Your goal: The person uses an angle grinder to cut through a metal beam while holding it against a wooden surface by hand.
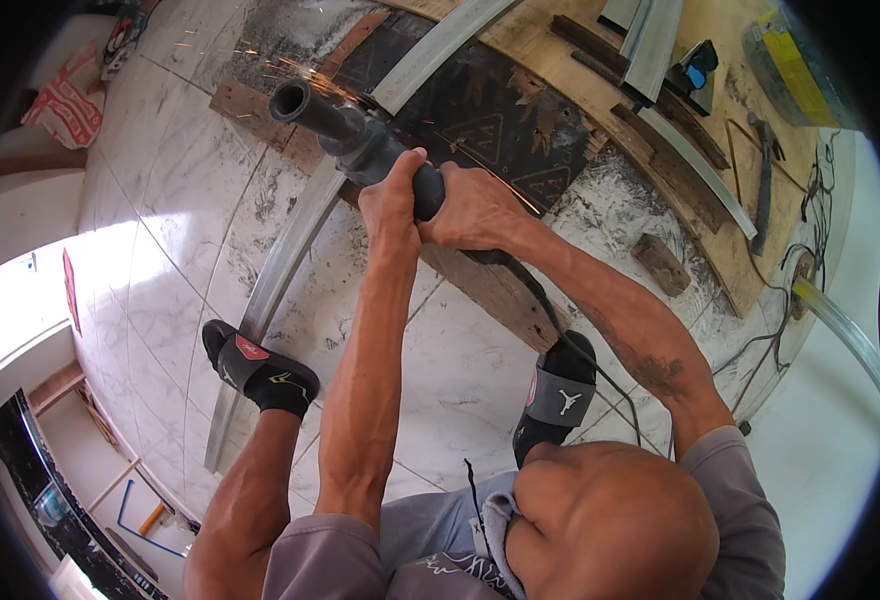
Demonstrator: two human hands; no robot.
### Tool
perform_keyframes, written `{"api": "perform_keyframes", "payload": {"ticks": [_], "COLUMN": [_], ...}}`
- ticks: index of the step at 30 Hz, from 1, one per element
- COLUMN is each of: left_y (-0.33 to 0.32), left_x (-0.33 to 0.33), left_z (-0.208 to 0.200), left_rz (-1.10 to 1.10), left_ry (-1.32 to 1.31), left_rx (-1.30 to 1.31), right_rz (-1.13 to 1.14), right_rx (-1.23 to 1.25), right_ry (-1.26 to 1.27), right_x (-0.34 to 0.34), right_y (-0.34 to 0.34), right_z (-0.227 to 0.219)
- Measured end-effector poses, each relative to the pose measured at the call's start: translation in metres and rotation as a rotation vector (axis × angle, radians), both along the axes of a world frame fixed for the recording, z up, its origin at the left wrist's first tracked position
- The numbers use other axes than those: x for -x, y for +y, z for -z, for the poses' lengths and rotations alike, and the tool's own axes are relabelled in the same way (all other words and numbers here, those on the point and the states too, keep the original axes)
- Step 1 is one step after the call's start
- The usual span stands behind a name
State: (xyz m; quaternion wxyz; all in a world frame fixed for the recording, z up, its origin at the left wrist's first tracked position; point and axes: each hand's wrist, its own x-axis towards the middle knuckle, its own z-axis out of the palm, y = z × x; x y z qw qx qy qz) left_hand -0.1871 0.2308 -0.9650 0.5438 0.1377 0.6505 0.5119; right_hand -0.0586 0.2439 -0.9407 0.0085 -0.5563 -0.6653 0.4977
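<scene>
Both my hands grip a dark angle grinder [365, 145] above the floor. My left hand [392, 200] is closed round its body, and my right hand [472, 205] is closed round the rear, beside the left. Orange sparks fly from the grinder's far side, where it meets a long silvery metal channel [295, 240]; the disc is mostly hidden. The channel runs from the lower left to the top. My left foot, in a dark slide sandal [260, 365], presses on it. Beneath the grinder lies a worn wooden plank [490, 295], its near end by my right foot.
A black cord [530, 280] trails from the grinder past my right foot. To the right, a plywood sheet [730, 265] bears metal channels [655, 45], wood strips and a hammer [763, 185]. A wood block [662, 263] lies nearby. A clear tub [795, 65] stands far right.
</scene>
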Motion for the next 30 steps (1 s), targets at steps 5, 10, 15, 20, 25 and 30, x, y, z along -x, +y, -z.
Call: {"api": "perform_keyframes", "payload": {"ticks": [5, 10, 15, 20, 25, 30], "left_y": [0.0, 0.0, 0.0, -0.001, -0.002, -0.002], "left_x": [0.002, -0.003, 0.001, -0.004, -0.003, -0.001], "left_z": [0.003, 0.003, 0.008, 0.007, 0.004, 0.007], "left_rz": [-0.006, -0.033, -0.031, -0.028, -0.035, -0.025], "left_ry": [-0.009, -0.016, -0.015, 0.006, 0.006, 0.019], "left_rx": [0.001, -0.006, -0.008, 0.013, 0.01, -0.017], "right_rz": [0.001, 0.027, 0.019, 0.019, 0.014, 0.018], "right_rx": [0.018, -0.003, -0.033, -0.032, -0.032, -0.032], "right_ry": [-0.003, -0.01, -0.005, -0.005, 0.008, 0.017], "right_x": [0.001, -0.001, 0.0, -0.003, -0.002, -0.004], "right_y": [-0.001, -0.002, -0.003, -0.003, -0.003, -0.004], "right_z": [-0.01, -0.001, 0.002, 0.005, -0.001, -0.003]}}
